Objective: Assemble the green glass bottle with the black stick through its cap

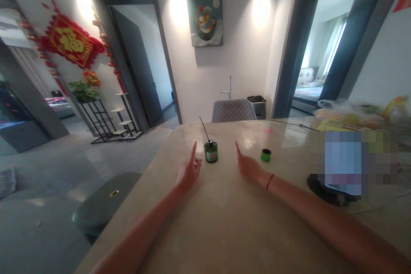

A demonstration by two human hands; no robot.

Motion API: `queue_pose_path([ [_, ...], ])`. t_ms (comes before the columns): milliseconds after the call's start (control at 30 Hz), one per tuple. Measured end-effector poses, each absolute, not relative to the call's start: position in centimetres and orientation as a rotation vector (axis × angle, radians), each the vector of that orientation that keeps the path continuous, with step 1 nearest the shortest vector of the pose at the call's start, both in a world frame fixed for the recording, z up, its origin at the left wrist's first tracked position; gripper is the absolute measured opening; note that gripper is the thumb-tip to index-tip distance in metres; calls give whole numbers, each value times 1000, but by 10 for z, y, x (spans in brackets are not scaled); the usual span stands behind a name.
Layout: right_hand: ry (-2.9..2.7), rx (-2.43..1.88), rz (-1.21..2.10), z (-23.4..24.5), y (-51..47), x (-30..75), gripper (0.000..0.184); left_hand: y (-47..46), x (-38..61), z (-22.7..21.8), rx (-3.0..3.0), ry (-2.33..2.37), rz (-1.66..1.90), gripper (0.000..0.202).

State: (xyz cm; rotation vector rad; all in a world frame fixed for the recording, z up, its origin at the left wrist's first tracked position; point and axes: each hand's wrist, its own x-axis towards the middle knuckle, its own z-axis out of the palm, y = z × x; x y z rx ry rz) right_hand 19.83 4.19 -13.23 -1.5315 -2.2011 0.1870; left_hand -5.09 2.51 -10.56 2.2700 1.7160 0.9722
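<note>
A small dark green bottle (211, 152) with a thin stick rising out of its neck stands on the pale stone table (224, 222). My left hand (189, 170) rests just left of the bottle, index finger pointing up, the other fingers curled, holding nothing. My right hand (248, 165) lies to the bottle's right in the same pose, index finger raised, and holds nothing. A bright green cap (266, 155) sits on the table just right of my right hand. Neither hand touches the bottle or the cap.
A grey quilted chair (233, 110) stands at the table's far end. Bags and yellow packets (359, 115) crowd the right side, with a dark object (324, 190) below a blurred patch. A grey stool (102, 205) sits by the table's left edge. Doorways open left and right.
</note>
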Motion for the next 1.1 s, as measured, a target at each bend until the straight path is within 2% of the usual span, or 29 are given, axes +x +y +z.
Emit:
queue_pose_path([
  [133,-2515,-1548,-70,-130,19,219,89,18,-48,-101,2684,1695,574,59],
  [233,-2595,-1526,-101,-130,10,224,86,15,-42,-103,2800,1676,226,69],
  [300,-2599,-1533,-126,-129,8,225,84,15,-40,-105,2798,1682,160,70],
  [433,-2564,-1502,-84,-114,17,217,79,17,-43,-111,2717,1677,382,51],
  [533,-2433,-1511,18,-91,32,199,57,19,-47,-114,2660,1671,636,35],
  [600,-2373,-1498,123,-74,45,183,40,19,-50,-116,2648,1675,779,34],
  [733,-2107,-1509,210,-52,72,153,38,19,-53,-116,2612,1702,952,36],
  [833,-1971,-1476,302,-49,88,141,38,19,-53,-116,2571,1755,952,37],
  [1100,-2106,-1246,444,-49,111,135,28,17,-50,-115,2574,1719,863,36],
])
